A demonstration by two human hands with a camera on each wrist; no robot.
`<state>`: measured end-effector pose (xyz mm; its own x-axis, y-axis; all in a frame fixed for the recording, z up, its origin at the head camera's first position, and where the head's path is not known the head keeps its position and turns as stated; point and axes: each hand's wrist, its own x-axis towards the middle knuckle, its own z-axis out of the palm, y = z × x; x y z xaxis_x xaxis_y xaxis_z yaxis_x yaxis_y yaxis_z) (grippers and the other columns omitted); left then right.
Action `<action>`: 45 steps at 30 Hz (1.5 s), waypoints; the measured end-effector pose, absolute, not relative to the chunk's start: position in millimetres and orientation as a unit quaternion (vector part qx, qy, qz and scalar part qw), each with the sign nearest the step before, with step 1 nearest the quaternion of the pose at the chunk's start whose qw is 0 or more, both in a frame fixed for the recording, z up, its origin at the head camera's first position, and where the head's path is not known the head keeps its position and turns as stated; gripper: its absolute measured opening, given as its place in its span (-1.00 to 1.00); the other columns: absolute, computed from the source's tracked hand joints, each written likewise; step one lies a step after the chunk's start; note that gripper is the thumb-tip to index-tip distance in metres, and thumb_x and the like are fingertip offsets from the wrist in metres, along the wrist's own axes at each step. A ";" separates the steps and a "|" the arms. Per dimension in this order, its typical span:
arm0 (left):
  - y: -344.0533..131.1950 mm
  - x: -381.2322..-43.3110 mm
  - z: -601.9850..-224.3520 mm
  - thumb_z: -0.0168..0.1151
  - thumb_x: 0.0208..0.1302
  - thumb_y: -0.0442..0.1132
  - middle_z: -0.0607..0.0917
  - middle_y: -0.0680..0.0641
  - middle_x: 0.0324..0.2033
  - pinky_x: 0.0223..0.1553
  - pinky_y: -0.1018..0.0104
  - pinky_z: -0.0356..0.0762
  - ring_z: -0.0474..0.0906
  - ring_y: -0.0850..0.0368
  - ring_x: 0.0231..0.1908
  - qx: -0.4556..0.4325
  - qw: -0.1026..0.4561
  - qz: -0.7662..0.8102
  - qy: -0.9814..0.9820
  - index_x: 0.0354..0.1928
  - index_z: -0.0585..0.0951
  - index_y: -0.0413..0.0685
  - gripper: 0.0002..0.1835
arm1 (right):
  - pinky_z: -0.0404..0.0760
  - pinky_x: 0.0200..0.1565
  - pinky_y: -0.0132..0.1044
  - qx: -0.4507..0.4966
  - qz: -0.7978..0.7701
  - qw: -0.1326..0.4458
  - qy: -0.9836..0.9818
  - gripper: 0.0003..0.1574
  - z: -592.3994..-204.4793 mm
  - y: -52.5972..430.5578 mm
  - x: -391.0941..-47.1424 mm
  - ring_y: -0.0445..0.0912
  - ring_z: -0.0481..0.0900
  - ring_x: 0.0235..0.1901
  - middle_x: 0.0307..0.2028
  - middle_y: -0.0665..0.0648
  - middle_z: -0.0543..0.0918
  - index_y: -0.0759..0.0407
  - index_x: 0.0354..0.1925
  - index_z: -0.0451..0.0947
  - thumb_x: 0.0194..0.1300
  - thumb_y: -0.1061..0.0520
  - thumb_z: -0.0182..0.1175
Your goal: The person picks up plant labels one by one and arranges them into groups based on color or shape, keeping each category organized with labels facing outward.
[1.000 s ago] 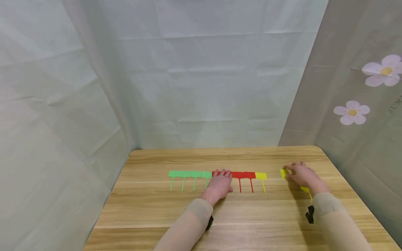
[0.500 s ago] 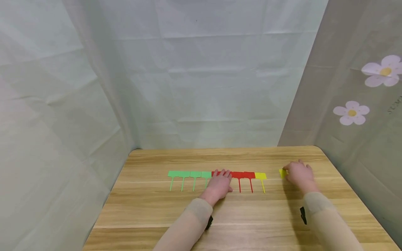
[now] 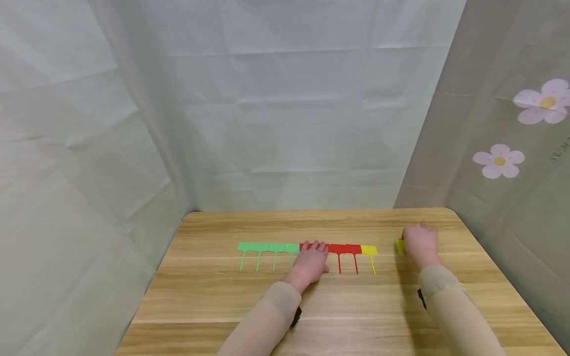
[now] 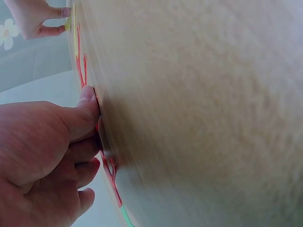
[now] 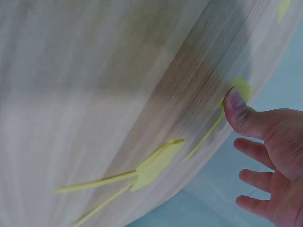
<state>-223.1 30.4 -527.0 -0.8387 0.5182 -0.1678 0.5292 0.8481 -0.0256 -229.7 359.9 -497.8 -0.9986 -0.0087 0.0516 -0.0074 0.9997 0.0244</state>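
T-shaped plant labels lie side by side in a row: green labels (image 3: 254, 246) on the left, red labels (image 3: 346, 248) in the middle, then a single yellow label (image 3: 368, 249). My left hand (image 3: 308, 264) rests across the red ones with fingers extended, covering some of them; the left wrist view shows the thumb (image 4: 87, 101) at their edge. Right of the row, my right hand (image 3: 420, 243) pinches another yellow label (image 5: 244, 89) by its flat head, thumb on top. Its thin stem points toward me. Part of this label (image 3: 399, 246) pokes out left of the hand.
More yellow labels (image 5: 156, 165), overlapping one another, lie on the wooden table (image 3: 213, 306) near the right forearm, which mostly hides them in the head view. Pale cloth walls (image 3: 285, 123) stand behind the table and at its sides.
The right hand and forearm have shifted left and slightly away from me, covering more of the yellow label and the loose ones. The left hand and the row stay in place.
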 end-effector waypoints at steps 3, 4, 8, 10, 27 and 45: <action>31.1 -222.1 -526.5 0.28 0.52 0.12 0.32 0.04 0.62 0.64 0.01 0.02 0.13 0.05 0.63 0.273 0.080 -0.032 0.958 0.63 0.39 0.03 -0.26 | 0.39 0.16 0.60 0.009 -0.034 0.030 -0.999 -0.77 -495.5 358.6 -233.0 0.60 0.47 0.20 -0.13 0.44 0.79 0.14 -0.48 0.74 -0.12 0.35 0.58; 31.5 -221.9 -526.6 0.28 0.53 0.11 0.31 0.03 0.62 0.64 0.00 0.01 0.13 0.05 0.63 0.273 0.082 -0.031 0.958 0.63 0.38 0.02 -0.25 | 0.37 0.18 0.61 0.009 -0.040 0.032 -0.999 -0.76 -494.9 357.9 -233.9 0.61 0.45 0.23 -0.13 0.45 0.78 0.14 -0.49 0.73 -0.14 0.35 0.59; 32.2 -221.9 -527.8 0.28 0.53 0.12 0.31 0.03 0.62 0.64 0.00 0.01 0.13 0.04 0.63 0.273 0.082 -0.030 0.958 0.63 0.38 0.02 -0.25 | 0.37 0.19 0.60 0.012 -0.059 0.031 -0.998 -0.73 -493.8 355.5 -237.2 0.61 0.47 0.24 -0.12 0.45 0.79 0.17 -0.43 0.73 -0.15 0.37 0.58; 32.1 -222.6 -528.9 0.28 0.52 0.12 0.32 0.03 0.62 0.64 0.00 0.02 0.14 0.04 0.63 0.274 0.081 -0.031 0.958 0.63 0.39 0.02 -0.25 | 0.37 0.21 0.60 0.014 -0.069 0.031 -0.997 -0.76 -494.4 354.3 -239.1 0.60 0.48 0.24 -0.12 0.45 0.79 0.18 -0.42 0.72 -0.11 0.41 0.49; 31.0 -224.3 -529.8 0.27 0.53 0.12 0.32 0.03 0.62 0.64 0.00 0.02 0.14 0.05 0.63 0.275 0.078 -0.034 0.958 0.63 0.38 0.02 -0.26 | 0.55 0.03 0.42 0.017 -0.112 0.049 -0.992 -0.74 -500.1 346.3 -241.2 0.40 0.63 -0.07 -0.24 0.37 0.79 0.19 -0.40 0.72 0.20 0.50 0.28; 31.3 -223.9 -528.9 0.27 0.54 0.12 0.32 0.03 0.62 0.64 -0.01 0.03 0.15 0.04 0.63 0.275 0.080 -0.036 0.958 0.63 0.38 0.03 -0.26 | 0.60 -0.12 0.29 0.056 -0.077 0.057 -0.994 -0.59 -497.3 360.7 -238.5 0.26 0.62 -0.24 -0.41 0.24 0.74 0.10 -0.58 0.59 -0.19 0.25 0.72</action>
